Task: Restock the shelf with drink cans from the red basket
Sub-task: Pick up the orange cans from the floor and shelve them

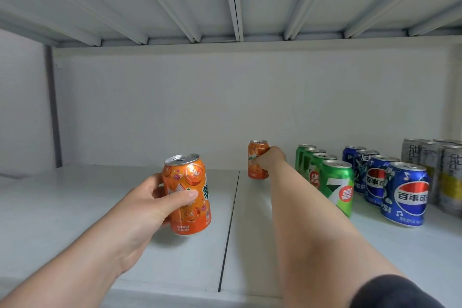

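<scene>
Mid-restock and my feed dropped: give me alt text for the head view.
The right hand reaches deep into the white shelf, its grip round an upright orange can at the back, left of a row of green cans. The left hand holds a second orange can upright nearer the front. Rows of blue cans and silver cans stand further right.

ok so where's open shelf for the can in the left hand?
Bare: left board of the shelf, side wall to seam, where the left hand holds the near orange can. Also the lane between seam and green cans, though the right hand, gripping the far orange can, reaches along it. Crowded: green, blue cans and silver cans in tight rows.
</scene>
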